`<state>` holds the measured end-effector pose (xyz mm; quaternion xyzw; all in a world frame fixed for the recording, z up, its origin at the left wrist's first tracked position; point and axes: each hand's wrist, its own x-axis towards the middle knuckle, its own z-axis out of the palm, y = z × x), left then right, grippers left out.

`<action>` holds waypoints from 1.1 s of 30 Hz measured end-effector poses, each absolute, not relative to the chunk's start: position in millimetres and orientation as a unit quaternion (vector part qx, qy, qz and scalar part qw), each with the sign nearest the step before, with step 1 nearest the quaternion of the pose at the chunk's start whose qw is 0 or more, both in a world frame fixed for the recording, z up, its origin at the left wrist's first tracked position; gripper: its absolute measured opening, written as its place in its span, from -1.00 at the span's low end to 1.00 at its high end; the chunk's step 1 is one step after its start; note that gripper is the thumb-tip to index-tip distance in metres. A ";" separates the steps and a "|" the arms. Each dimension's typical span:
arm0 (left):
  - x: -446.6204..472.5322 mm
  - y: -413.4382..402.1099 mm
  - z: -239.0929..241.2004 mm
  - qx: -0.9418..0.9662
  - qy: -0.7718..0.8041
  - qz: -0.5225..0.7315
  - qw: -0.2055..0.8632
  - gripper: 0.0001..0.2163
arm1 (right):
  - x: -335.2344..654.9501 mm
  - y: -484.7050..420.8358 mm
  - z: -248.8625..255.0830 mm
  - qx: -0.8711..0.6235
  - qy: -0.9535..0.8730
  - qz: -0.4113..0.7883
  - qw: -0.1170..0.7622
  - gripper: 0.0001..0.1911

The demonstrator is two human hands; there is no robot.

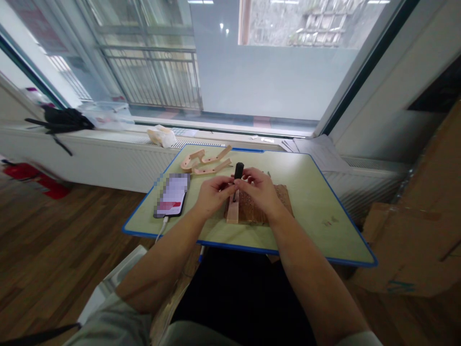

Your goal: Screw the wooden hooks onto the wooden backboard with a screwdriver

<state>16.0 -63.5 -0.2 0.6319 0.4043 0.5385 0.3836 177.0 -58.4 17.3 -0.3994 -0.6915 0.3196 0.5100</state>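
Observation:
Both my hands meet over the middle of a small green table with a blue rim (317, 202). My right hand (260, 191) is closed around a black-handled screwdriver (238, 171) that stands upright, its tip down on a pale wooden strip (233, 212). My left hand (212, 196) is closed too, pinching at the tool's shaft just above the strip. The strip lies along the left edge of a brown wooden board (282, 196) under my right hand. What the left fingers pinch is too small to name.
Two curved wooden pieces (205, 162) lie at the table's far left. A phone (173, 196) on a white cable rests at the left. A white radiator sill, a crumpled bag (162, 136) and papers (317, 146) lie beyond. Cardboard boxes (421, 226) stand at the right.

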 end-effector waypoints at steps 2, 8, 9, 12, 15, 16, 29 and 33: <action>15.4 -63.9 1.4 0.632 0.398 0.537 0.393 -0.78 | 175.8 -58.4 15.8 -0.381 -0.687 0.347 0.514 -0.78; 13.3 -61.4 -4.0 0.648 0.364 0.524 0.417 -0.80 | 174.9 -56.1 11.2 -0.350 -0.673 0.378 0.530 -0.78; 12.9 -60.9 -5.0 0.653 0.368 0.517 0.415 -0.78 | 174.9 -55.5 10.7 -0.353 -0.676 0.380 0.524 -0.77; 12.6 -60.6 -6.2 0.664 0.376 0.502 0.407 -0.75 | 174.8 -54.3 9.8 -0.352 -0.684 0.385 0.511 -0.76; 13.9 -61.7 -6.1 0.677 0.391 0.509 0.360 -0.74 | 174.2 -53.7 9.4 -0.358 -0.674 0.394 0.511 -0.75; 14.5 -62.1 -6.2 0.679 0.404 0.514 0.334 -0.73 | 173.9 -53.6 9.5 -0.362 -0.668 0.399 0.513 -0.74; 11.2 -65.3 -2.0 0.709 0.360 0.515 0.320 -0.84 | 173.5 -58.7 15.3 -0.332 -0.650 0.423 0.537 -0.78; 13.6 -65.9 -2.7 0.704 0.380 0.513 0.310 -0.78 | 173.8 -58.8 15.8 -0.351 -0.640 0.425 0.535 -0.77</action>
